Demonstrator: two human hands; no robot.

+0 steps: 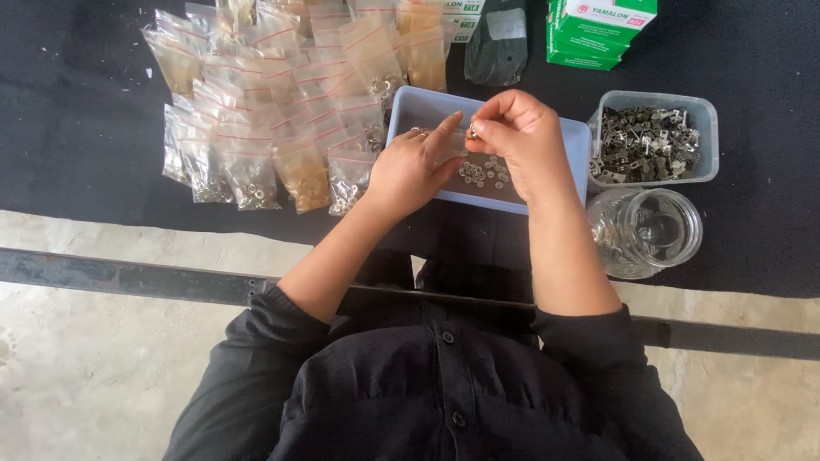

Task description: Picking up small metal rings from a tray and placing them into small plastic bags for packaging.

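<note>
Both hands hover over a shallow light-blue tray (410, 107) that holds several small silver ring-shaped metal parts (483, 172). My right hand (521, 141) pinches one small silver part (472, 131) between thumb and fingertips above the tray. My left hand (414, 166), with a ring on one finger, reaches in beside it with fingers extended, its fingertips touching or almost touching that same part. Whether the left hand grips anything is hidden.
Many small zip bags (256, 111) of metal parts lie left of the tray on a black mat (77, 102). To the right sit a clear tub (653, 141) of dark metal pieces, a glass jar (649, 230) and green boxes (598, 30). A metal bar (120, 277) crosses the concrete floor.
</note>
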